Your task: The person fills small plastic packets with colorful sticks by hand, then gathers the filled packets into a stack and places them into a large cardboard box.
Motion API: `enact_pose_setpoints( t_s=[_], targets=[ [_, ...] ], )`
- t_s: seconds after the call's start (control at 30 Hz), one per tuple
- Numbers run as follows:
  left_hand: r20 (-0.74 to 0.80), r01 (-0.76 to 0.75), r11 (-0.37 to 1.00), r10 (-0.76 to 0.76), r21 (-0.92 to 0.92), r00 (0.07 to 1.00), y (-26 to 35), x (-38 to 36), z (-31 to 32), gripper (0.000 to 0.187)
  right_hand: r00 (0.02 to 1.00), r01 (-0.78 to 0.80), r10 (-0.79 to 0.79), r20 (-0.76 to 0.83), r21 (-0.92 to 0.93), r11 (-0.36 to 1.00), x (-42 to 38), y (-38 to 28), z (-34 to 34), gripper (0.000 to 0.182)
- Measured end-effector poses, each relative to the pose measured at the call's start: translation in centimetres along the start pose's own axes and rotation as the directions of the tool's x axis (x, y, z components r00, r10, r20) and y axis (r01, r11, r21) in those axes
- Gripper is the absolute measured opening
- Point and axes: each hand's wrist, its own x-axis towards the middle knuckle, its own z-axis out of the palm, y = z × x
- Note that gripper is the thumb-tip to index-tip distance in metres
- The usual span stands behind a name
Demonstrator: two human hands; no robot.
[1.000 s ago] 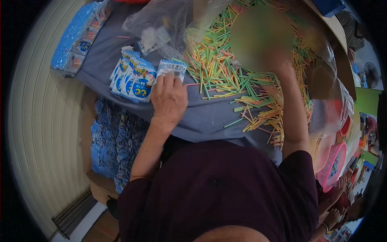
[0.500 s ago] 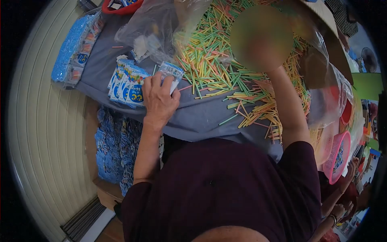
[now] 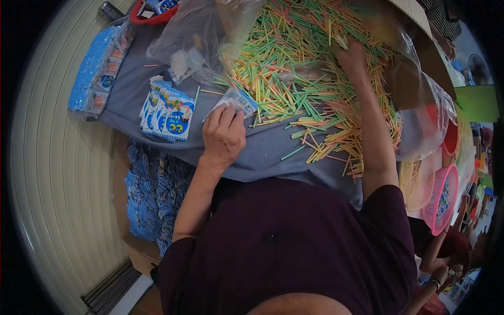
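My left hand (image 3: 224,134) is closed on a small white and blue packet (image 3: 242,100), holding its lower part near the pile's front edge. To its left lies a fanned stack of blue and white printed packets (image 3: 169,113). A wide heap of thin coloured sticks (image 3: 278,52), yellow, green and pink, covers the far part of the table. My right hand (image 3: 353,59) reaches into this heap, fingers closed around a few sticks; the fingertips are partly hidden.
Clear plastic sheeting (image 3: 194,37) lies left of the heap. A bundle of blue packets (image 3: 97,71) stands at the cloth's left edge, with a red basket (image 3: 149,20) nearby. Below is a box of blue packet strips (image 3: 142,194). A pink basket (image 3: 429,210) and other people's arms are at right.
My left hand has moved slightly right with the packet, away from the stack. My right hand, blurred out before, now shows among the sticks.
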Motion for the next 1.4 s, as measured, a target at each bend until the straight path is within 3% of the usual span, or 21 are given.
enact_pose_setpoints(
  t_s=[0.03, 0.1, 0.17, 0.23, 0.3, 0.5, 0.57, 0.73, 0.8, 0.83, 0.9, 0.93, 1.0, 1.03, 1.1, 1.17, 1.27, 1.3, 1.33, 1.37, 1.4],
  targets=[
    [-0.008, -0.016, 0.999, 0.016, -0.033, 1.000, -0.1, -0.1, 0.1, 0.029, 1.000, 0.000, 0.000, 0.000, 0.002, 1.000, -0.2, -0.6, -0.3, 0.039],
    [-0.036, -0.003, 0.998, 0.001, -0.057, 0.999, -0.2, 0.0, 0.3, 0.026, 0.968, -0.133, 0.241, -0.076, 0.656, 0.742, -0.8, -2.8, -1.9, 0.035],
    [-0.058, 0.014, 0.996, -0.019, -0.084, 0.998, 0.2, 0.4, -0.1, 0.024, 0.979, -0.138, 0.203, -0.015, 0.685, 0.715, -0.7, -4.0, -4.0, 0.033],
    [-0.020, 0.212, 0.958, -0.220, -0.191, 0.975, 1.0, 1.5, -1.1, 0.015, 0.985, -0.146, 0.167, 0.040, 0.711, 0.688, -1.1, -3.6, -3.9, 0.031],
    [-0.009, 0.209, 0.961, -0.215, -0.181, 0.977, 0.3, 1.4, -0.9, 0.014, 0.912, -0.286, 0.112, 0.394, 0.417, 0.863, -1.6, -2.8, -2.8, 0.033],
    [-0.081, 0.134, 0.980, -0.147, -0.145, 0.986, -0.8, 1.5, -0.9, 0.010, 0.852, -0.347, 0.156, 0.500, 0.316, 0.883, -2.3, -2.6, -2.6, 0.031],
    [-0.084, 0.067, 0.997, -0.070, -0.044, 0.994, -0.3, 1.1, -1.1, 0.010, 0.900, -0.281, 0.089, 0.427, 0.411, 0.867, -2.6, -3.3, -2.8, 0.033],
    [0.066, 0.306, 0.925, -0.298, -0.226, 0.952, -0.2, 1.4, -2.4, 0.006, 0.983, 0.021, -0.137, 0.121, 0.670, 0.742, -1.3, -6.4, -4.6, 0.035],
    [0.110, 0.368, 0.882, -0.351, -0.296, 0.930, -1.0, 1.5, -2.6, 0.005, 0.966, -0.243, -0.054, 0.254, 0.958, 0.153, -0.8, -6.2, -4.5, 0.033],
    [0.158, 0.422, 0.829, -0.392, -0.366, 0.906, -1.2, 1.6, -2.6, 0.004, 0.965, -0.246, -0.058, 0.257, 0.957, 0.152, -0.7, -6.3, -4.3, 0.033],
    [0.089, 0.353, 0.877, -0.343, -0.327, 0.935, -0.8, 1.3, -1.9, 0.005, 0.914, -0.380, -0.236, 0.331, 0.902, -0.204, -0.7, -6.6, -3.8, 0.033],
    [0.023, 0.280, 0.918, -0.285, -0.282, 0.958, -0.4, 1.1, -1.5, 0.007, 0.911, -0.386, -0.238, 0.336, 0.900, -0.205, -1.1, -8.2, -3.8, 0.033],
    [0.009, 0.248, 0.937, -0.254, -0.246, 0.967, 0.3, 0.9, -1.4, 0.008, 0.944, -0.324, 0.063, 0.325, 0.867, 0.380, -2.4, -11.1, -3.8, 0.032],
    [-0.006, 0.207, 0.955, -0.213, -0.212, 0.977, 0.5, 0.7, -1.4, 0.010, 0.942, -0.328, 0.062, 0.330, 0.866, 0.377, -2.4, -10.9, -3.4, 0.032],
    [0.011, 0.210, 0.959, -0.212, -0.192, 0.977, 0.5, 0.5, -1.6, 0.009, 0.892, -0.309, -0.039, 0.450, 0.671, 0.675, -2.6, -10.3, -2.2, 0.029],
    [0.024, 0.215, 0.962, -0.214, -0.166, 0.977, 0.6, 0.4, -2.1, 0.008, 0.834, -0.371, -0.014, 0.552, 0.580, 0.725, -3.4, -10.6, -1.2, 0.028],
    [0.082, 0.193, 0.979, -0.188, -0.069, 0.979, 0.8, 0.7, -2.6, 0.005, 0.890, 0.157, -0.287, 0.354, 0.353, 0.922, -4.4, -9.6, -0.2, 0.027],
    [0.077, 0.178, 0.984, -0.176, -0.022, 0.981, 0.6, 0.6, -2.3, 0.004, 0.889, 0.158, -0.290, 0.355, 0.356, 0.921, -4.1, -9.6, -0.6, 0.027],
    [0.073, 0.159, 0.987, -0.161, 0.025, 0.984, 0.3, 0.7, -2.2, 0.004, 0.826, -0.191, -0.086, 0.556, 0.421, 0.887, -3.7, -9.7, -1.2, 0.031],
    [0.072, 0.157, 0.987, -0.158, 0.026, 0.985, -0.2, 0.8, -2.1, 0.004, 0.666, -0.521, 0.074, 0.742, 0.392, 0.758, -3.1, -9.8, -1.8, 0.035],
    [0.071, 0.218, 0.969, -0.211, -0.117, 0.975, -0.9, 0.9, -2.2, 0.005, 0.669, -0.520, 0.075, 0.739, 0.393, 0.758, -2.9, -10.5, -2.7, 0.035]
  ],
)
